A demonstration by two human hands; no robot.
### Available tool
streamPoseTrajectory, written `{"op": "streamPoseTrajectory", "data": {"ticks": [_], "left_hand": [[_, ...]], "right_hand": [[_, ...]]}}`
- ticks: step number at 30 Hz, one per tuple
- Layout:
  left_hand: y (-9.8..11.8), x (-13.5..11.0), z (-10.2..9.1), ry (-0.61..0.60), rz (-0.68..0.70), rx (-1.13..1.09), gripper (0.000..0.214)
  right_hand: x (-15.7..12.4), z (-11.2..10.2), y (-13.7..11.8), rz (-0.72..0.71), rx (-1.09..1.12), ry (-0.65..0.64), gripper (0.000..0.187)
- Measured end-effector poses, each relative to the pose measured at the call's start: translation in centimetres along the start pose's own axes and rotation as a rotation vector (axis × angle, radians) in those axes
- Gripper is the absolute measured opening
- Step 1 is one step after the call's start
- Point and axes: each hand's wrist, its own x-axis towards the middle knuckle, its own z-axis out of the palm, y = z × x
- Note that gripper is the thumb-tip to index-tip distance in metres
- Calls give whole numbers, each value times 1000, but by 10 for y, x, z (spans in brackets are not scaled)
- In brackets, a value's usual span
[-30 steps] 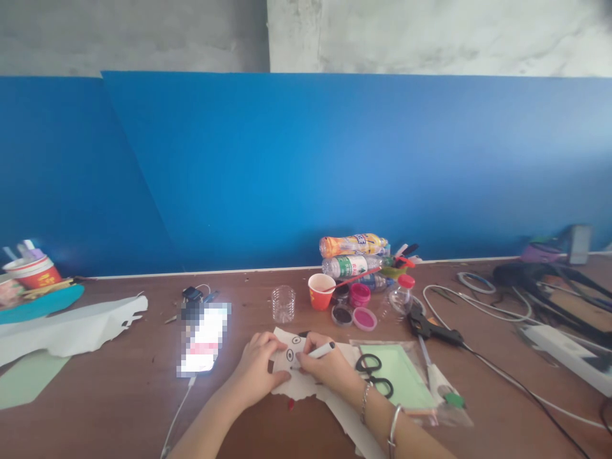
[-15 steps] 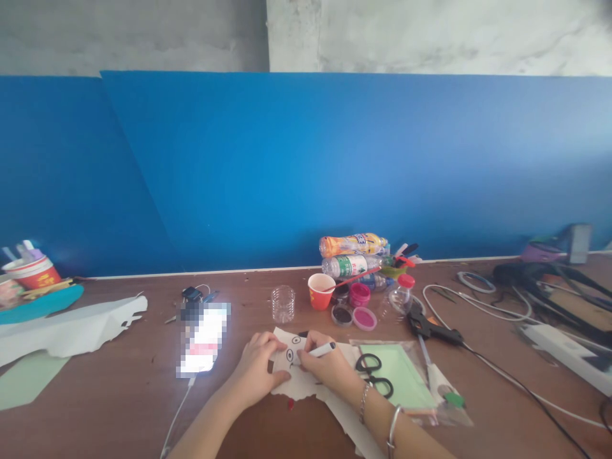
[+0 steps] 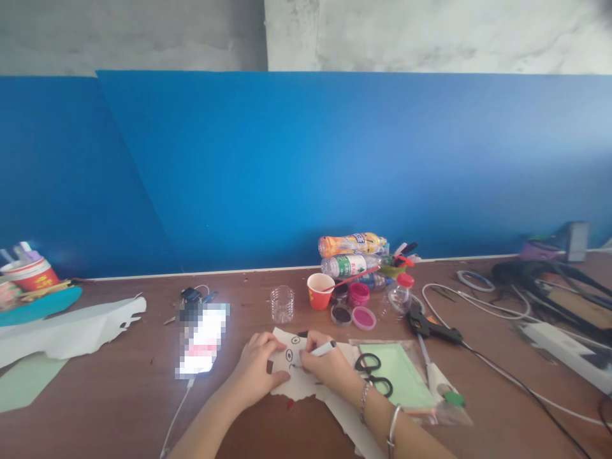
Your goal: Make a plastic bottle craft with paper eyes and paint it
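A white marker (image 3: 324, 349) is gripped in my right hand (image 3: 326, 362), its tip down on a piece of white paper (image 3: 299, 386). Two ringed eye shapes and a short dark curved line are drawn on the paper. My left hand (image 3: 258, 370) lies on the paper's left edge with its fingers apart, pressing it to the table. Black-handled scissors (image 3: 368, 363) rest just right of my right hand, over a clear packet of pale green sheets (image 3: 399, 370). A bracelet and a bangle circle my right wrist and forearm.
Behind the paper stand a cut clear bottle piece (image 3: 282, 305), a red paper cup (image 3: 319, 298) and opened pink and dark pots (image 3: 359, 294). Plastic bottles (image 3: 351, 264) lie farther back. A black glue gun (image 3: 435, 329) and cables are at right, a lit phone (image 3: 203, 341) at left.
The marker tip has shifted slightly, and the short curved line on the paper looks a little longer. My left hand stays in place.
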Motion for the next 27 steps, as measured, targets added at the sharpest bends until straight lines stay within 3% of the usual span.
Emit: {"op": "streamPoseTrajectory", "data": {"ticks": [27], "left_hand": [[7,-3,-5,-28,-31,-19,41]], "right_hand": [[-1,4,7,28,139,-111,18]]}}
